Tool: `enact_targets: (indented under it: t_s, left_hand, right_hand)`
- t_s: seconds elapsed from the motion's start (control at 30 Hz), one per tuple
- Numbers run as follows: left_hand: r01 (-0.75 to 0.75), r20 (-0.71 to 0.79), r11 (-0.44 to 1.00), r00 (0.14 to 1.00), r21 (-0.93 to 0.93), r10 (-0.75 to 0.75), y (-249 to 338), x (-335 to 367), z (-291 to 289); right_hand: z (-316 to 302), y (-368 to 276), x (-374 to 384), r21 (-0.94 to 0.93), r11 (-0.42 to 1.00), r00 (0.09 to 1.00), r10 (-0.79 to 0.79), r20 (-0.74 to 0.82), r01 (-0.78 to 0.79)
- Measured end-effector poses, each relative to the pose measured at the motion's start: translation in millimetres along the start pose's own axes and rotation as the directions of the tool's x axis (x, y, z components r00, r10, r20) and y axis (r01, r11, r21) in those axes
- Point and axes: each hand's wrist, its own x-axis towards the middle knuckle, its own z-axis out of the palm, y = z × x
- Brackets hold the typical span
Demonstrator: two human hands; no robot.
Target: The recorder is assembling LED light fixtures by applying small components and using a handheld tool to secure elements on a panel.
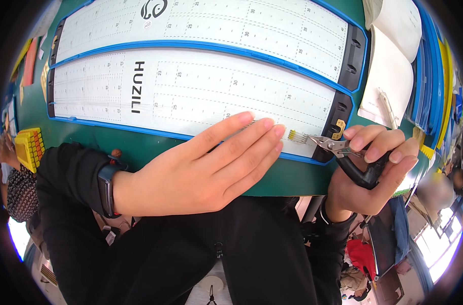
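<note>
My left hand (206, 162) lies flat, fingers together, on the near white measuring board (190, 86) with a blue rim, pressing down thin wires that run along it. The wires end in a small yellow-tipped bundle (292, 135) just past my fingertips. My right hand (373, 170) grips black-handled cutters (350, 155), whose metal jaws point left and touch the yellow wire ends. A dark watch band sits on my left wrist.
A second white board (216, 25) lies beyond the first on the green table (272, 178). White papers (391, 76) and stacked blue and yellow sheets are at the right. A yellow gridded tray (29, 147) sits at the left edge.
</note>
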Motion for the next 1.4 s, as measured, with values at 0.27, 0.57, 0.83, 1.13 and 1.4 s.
enact_targets:
  t_s: [0.27,0.57,0.83,1.13,1.4]
  left_hand:
    - [-0.022,-0.045,0.994,0.999,-0.104,0.017,-4.2,-0.5,1.0]
    - [-0.021,-0.071,0.992,0.997,-0.121,0.012,-3.3,-0.2,4.0]
    - [-0.029,-0.080,0.995,0.997,-0.098,0.021,-3.2,-1.4,5.4]
    - [-0.029,-0.098,0.997,0.995,-0.067,0.023,-1.3,0.5,7.0]
    - [0.008,-0.109,0.999,0.994,-0.040,-0.012,-1.8,-1.3,7.3]
  right_hand:
    - [-1.6,-0.6,-0.3,-0.043,0.999,0.999,-0.025,0.044,0.027]
    - [-4.1,-3.0,-0.1,-0.126,0.991,0.996,-0.022,0.089,0.033]
    - [-1.9,-1.4,0.9,-0.105,0.994,0.994,-0.025,0.106,0.036]
    - [-1.8,-3.1,0.4,-0.104,0.994,0.995,-0.016,0.101,0.026]
    - [-9.9,-5.8,-0.4,-0.040,0.995,0.994,-0.085,0.071,0.088]
